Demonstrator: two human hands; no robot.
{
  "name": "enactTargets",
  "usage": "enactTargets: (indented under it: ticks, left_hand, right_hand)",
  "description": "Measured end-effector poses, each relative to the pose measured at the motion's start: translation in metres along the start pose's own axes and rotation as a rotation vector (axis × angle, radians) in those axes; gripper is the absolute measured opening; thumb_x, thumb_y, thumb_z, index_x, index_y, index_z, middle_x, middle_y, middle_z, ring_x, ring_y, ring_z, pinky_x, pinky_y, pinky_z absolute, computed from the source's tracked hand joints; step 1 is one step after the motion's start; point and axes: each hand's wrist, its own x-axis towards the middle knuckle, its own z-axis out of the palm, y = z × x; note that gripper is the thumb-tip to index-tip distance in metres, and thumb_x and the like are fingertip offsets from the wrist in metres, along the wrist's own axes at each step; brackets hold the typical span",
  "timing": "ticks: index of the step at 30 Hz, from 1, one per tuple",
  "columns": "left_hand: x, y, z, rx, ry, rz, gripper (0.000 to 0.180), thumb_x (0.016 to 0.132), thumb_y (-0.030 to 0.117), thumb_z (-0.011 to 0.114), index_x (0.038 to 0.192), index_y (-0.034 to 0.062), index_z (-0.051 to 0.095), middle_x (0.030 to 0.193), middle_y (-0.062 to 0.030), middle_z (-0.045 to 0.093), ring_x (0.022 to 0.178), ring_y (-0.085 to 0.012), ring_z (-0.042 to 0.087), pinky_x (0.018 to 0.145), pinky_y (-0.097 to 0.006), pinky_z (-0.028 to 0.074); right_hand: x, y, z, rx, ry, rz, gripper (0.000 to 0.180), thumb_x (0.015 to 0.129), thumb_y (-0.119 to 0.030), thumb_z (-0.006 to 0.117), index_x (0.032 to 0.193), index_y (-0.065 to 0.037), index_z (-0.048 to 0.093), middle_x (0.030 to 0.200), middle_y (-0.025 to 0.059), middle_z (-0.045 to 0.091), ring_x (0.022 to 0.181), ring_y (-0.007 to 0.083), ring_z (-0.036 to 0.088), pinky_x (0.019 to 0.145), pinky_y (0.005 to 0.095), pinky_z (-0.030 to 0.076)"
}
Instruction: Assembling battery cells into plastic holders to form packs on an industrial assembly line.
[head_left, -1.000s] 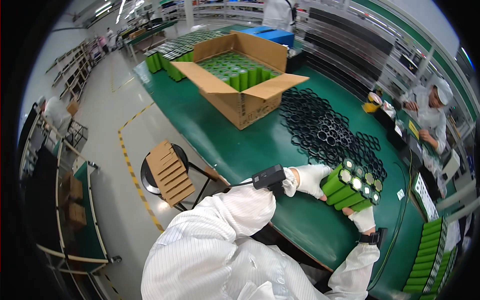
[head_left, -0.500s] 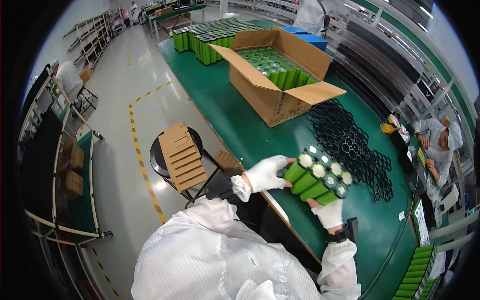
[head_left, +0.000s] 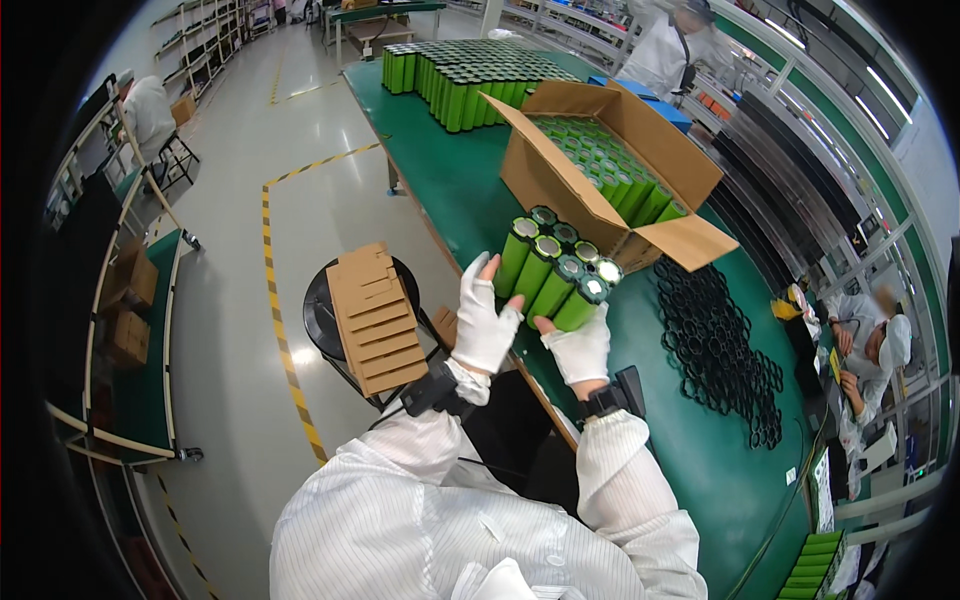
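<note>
Between my hands is a small block of green cylindrical battery cells [head_left: 553,283], set in two rows and joined at the top by a black plastic cell holder. My left hand [head_left: 485,322], in a white glove with bare fingertips, grips the block's left end. At the near right side my right hand [head_left: 582,350], gloved the same way, closes on it; its far fingers are hidden behind the cells. The block is tilted slightly, over the green table [head_left: 650,400] near its left edge. An open cardboard box [head_left: 560,185] full of green cells stands just beyond it.
Black ring-shaped cell holders [head_left: 715,350] lie piled to the right. A large array of joined cells [head_left: 460,90] stands at the far end. Cardboard dividers [head_left: 375,320] rest on a round stool at the left. A co-worker [head_left: 870,340] sits across on the right.
Both hands have carried the cell block left and away from me, closer to the cardboard box. My view has shifted, so the table's contents appear further right.
</note>
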Motion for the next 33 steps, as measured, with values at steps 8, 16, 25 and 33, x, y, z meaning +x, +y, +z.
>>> enactTargets:
  ticks: [8, 16, 25, 33]
  left_hand:
    - [-0.007, 0.02, 0.022, -0.071, -0.047, -0.059, 0.111, 0.063, 0.015, 0.083, 0.149, 0.0012, 0.013, 0.15, -0.0302, 0.016, 0.134, -0.045, 0.032, 0.108, -0.042, 0.034]
    - [0.036, -0.017, 0.023, 0.164, 0.067, -0.067, 0.105, 0.066, 0.012, 0.079, 0.147, -0.0028, 0.013, 0.148, -0.0299, 0.019, 0.133, -0.0461, 0.032, 0.11, -0.04, 0.032]
    - [0.11, -0.05, 0.024, 0.308, 0.059, -0.193, 0.1, 0.07, 0.015, 0.079, 0.146, -0.0054, 0.016, 0.148, -0.0287, 0.023, 0.13, -0.0427, 0.038, 0.107, -0.038, 0.036]
    - [0.192, -0.126, 0.051, 0.369, 0.091, -0.272, 0.104, 0.065, 0.021, 0.083, 0.147, 0.0001, 0.021, 0.135, -0.0193, 0.042, 0.116, -0.0365, 0.051, 0.097, -0.038, 0.045]
  right_hand:
    - [0.027, 0.003, 0.015, -0.075, -0.242, -0.368, 0.091, 0.065, -0.023, 0.08, 0.14, -0.004, 0.032, 0.113, 0.0215, 0.061, 0.102, 0.0395, 0.061, 0.086, 0.0416, 0.05]
    - [0.02, -0.006, 0.016, -0.339, -0.376, -0.358, 0.091, 0.069, -0.021, 0.077, 0.144, -0.004, 0.028, 0.138, 0.0222, 0.044, 0.121, 0.0402, 0.048, 0.101, 0.0427, 0.04]
    - [0.017, 0.006, 0.004, -0.304, -0.356, -0.448, 0.084, 0.071, -0.018, 0.076, 0.144, -0.009, 0.034, 0.138, 0.0184, 0.046, 0.123, 0.0371, 0.047, 0.103, 0.0423, 0.038]
    - [0.015, 0.003, -0.004, -0.328, -0.38, -0.483, 0.076, 0.073, -0.018, 0.074, 0.139, -0.008, 0.04, 0.133, 0.0164, 0.051, 0.119, 0.0358, 0.05, 0.101, 0.0423, 0.039]
